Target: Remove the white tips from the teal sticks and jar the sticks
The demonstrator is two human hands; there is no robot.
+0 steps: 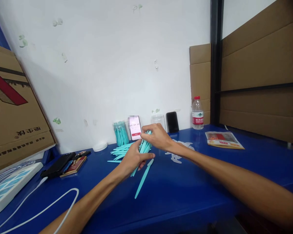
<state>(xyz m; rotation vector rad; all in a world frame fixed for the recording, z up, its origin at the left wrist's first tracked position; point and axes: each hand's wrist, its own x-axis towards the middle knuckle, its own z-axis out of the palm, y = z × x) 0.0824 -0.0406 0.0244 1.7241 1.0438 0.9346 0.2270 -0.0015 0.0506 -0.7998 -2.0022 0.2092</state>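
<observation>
A bundle of slim turquoise plastic sticks (144, 148), shaped like eyebrow razors, is held over the table. My left hand (133, 157) is closed around its lower part, thumb stretched across the front. At the upper end, the curled fingers of my right hand (156, 135) grip the tops of the sticks. A single turquoise stick (144, 178) with a paler tip lies on the table just below my hands. Behind my left hand, a loose pile of the same sticks (120, 150) is spread out. Translucent white flat pieces (177, 156) lie beyond my right wrist, partly hidden by it.
By the wall stand a clear jar of turquoise sticks (121, 134), a phone with a timer (134, 126), another clear jar (158, 120), a black phone-like object (172, 122) and a water bottle (197, 113). A white lid (100, 147), packet (223, 139) and white cable (61, 198) lie around.
</observation>
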